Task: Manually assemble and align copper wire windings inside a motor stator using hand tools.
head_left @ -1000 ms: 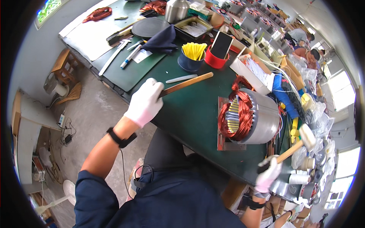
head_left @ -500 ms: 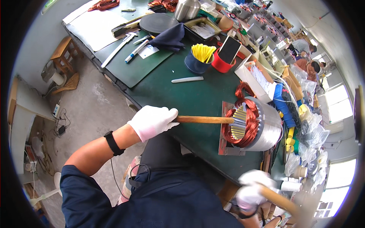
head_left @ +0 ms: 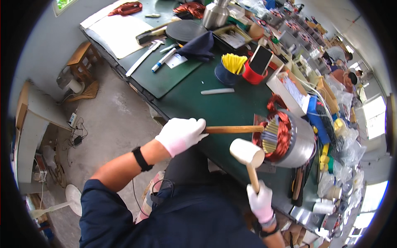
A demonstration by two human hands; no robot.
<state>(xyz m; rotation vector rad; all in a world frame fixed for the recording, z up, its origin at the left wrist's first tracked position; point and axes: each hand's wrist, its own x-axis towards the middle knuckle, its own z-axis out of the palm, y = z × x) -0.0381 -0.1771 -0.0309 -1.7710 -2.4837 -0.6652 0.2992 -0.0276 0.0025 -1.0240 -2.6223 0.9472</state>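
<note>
My gloved left hand (head_left: 181, 135) is closed around a wooden stick (head_left: 233, 129), held level over the bench. The stick's far end meets the front opening of a grey metal motor stator (head_left: 302, 140), which lies on its side. Red-brown copper windings (head_left: 283, 138) ring that opening, and yellowish and white slot strips (head_left: 269, 138) show within it. Lower right, my gloved right hand (head_left: 261, 201) grips the wooden handle of a mallet (head_left: 247, 153). The mallet's white head is raised in front of the stator, below the stick and apart from it.
Behind the stick lie a white strip (head_left: 217, 91), a blue cup (head_left: 226, 76) of yellow strips, and a red holder (head_left: 253, 76) with a phone. A caliper (head_left: 144, 58), marker (head_left: 163, 63) and dark cloth (head_left: 197, 46) sit farther left. Plastic bags (head_left: 347, 144) crowd the right side.
The mallet has swung from the lower right edge up and left, close to the stick. The left hand still holds the stick against the stator. The whole view has shifted slightly.
</note>
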